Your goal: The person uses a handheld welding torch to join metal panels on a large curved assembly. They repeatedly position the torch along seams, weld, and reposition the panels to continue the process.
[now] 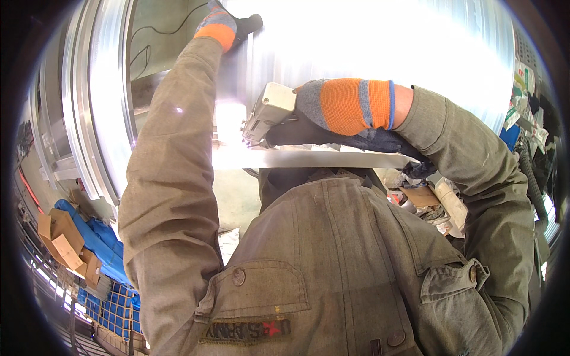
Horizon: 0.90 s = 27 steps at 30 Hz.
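Note:
At the upper left, my left hand (225,25), in a grey, orange and black glove, lies at the edge of a shiny metal panel (261,56). Its thumb stretches out to the right, apart from the fingers, and glare hides part of what it touches. Nearer to my body, my gloved right hand (341,107) is closed on a boxy whitish-grey tool (273,110); its kind I cannot make out. The tool's lower end is close to a flat metal bar (309,159) running across in front of my jacket. My right fingers are mostly hidden.
Long metal profiles (104,101) stand at the left, beside a dark cable (157,29). Cardboard boxes (62,237) and blue sheeting (98,237) lie at the lower left, above a yellowish wire cage (116,308). Clutter and a ribbed hose (531,178) are at the right. Strong glare covers the upper middle.

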Available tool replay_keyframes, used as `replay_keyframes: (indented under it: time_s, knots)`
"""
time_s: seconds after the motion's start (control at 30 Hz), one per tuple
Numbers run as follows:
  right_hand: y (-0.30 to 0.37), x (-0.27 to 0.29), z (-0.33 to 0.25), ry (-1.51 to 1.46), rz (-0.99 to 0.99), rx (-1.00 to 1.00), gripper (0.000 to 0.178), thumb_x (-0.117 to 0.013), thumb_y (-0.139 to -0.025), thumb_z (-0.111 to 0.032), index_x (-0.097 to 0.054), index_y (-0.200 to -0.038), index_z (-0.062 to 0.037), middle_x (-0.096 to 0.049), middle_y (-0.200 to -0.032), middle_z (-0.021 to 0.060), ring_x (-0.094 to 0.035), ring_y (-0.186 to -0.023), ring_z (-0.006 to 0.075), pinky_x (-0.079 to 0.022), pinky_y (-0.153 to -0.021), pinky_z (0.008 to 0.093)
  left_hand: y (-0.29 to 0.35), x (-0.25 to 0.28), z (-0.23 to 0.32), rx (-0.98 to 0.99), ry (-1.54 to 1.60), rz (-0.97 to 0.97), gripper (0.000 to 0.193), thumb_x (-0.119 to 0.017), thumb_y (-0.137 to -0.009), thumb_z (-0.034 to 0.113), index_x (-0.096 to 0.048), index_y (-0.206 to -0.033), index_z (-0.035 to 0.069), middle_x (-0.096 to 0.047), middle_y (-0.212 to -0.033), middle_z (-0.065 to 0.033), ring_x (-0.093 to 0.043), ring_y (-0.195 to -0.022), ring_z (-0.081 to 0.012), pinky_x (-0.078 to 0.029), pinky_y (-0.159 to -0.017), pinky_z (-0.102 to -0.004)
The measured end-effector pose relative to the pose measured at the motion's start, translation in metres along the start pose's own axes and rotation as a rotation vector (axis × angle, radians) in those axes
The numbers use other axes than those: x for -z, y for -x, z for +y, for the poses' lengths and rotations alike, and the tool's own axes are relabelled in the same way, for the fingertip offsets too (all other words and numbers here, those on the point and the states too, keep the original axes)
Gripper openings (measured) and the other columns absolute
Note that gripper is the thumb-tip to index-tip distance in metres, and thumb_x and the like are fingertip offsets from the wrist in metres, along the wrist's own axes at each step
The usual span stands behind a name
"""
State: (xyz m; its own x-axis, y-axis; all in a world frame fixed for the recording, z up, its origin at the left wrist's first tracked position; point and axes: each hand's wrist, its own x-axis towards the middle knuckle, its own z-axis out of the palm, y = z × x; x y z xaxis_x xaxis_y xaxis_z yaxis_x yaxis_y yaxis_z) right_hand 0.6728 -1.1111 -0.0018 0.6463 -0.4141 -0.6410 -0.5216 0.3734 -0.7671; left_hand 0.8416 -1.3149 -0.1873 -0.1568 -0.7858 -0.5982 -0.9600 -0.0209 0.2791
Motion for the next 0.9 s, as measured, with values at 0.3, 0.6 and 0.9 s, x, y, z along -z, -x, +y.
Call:
replay_keyframes:
  time_s: [0.3,0.6,0.9]
  knots:
    - [0.024,0.0,0.004,0.067,0.1,0.1,0.046,-0.067,-0.102,-0.05,-0.074,-0.119,-0.0076,-0.073,-0.092,0.0087,-0.065,-0.08,0.0216,-0.055,-0.078,0.0396,0.009,0.008,0.008,0.016,0.005,-0.017,0.142,-0.083,-0.071,0.073,-0.015,-0.166,-0.006,-0.059,-0.147,-0.0346,-0.062,-0.135,-0.0464,-0.051,-0.112,-0.0514]
    - [0.115,-0.009,-0.014,-0.034,0.421,0.16,0.039,-0.069,-0.106,-0.02,-0.069,-0.14,-0.0017,-0.077,-0.123,0.0149,-0.072,-0.107,0.0208,-0.059,-0.093,0.0358,0.084,0.015,-0.026,-0.063,0.431,0.121,0.119,-0.093,-0.08,0.052,-0.031,-0.165,-0.004,-0.061,-0.15,-0.0241,-0.064,-0.132,-0.0309,-0.051,-0.111,-0.0404]
    - [0.188,-0.062,0.06,0.183,0.799,0.242,0.033,-0.071,-0.104,-0.014,-0.069,-0.132,0.0033,-0.075,-0.098,0.006,-0.068,-0.081,0.0155,-0.057,-0.073,0.0326,0.331,-0.118,-0.121,0.425,0.756,1.053,0.065,-0.092,-0.086,0.026,-0.058,-0.133,-0.004,-0.058,-0.109,-0.0075,-0.059,-0.099,-0.0182,-0.055,-0.083,-0.0332]
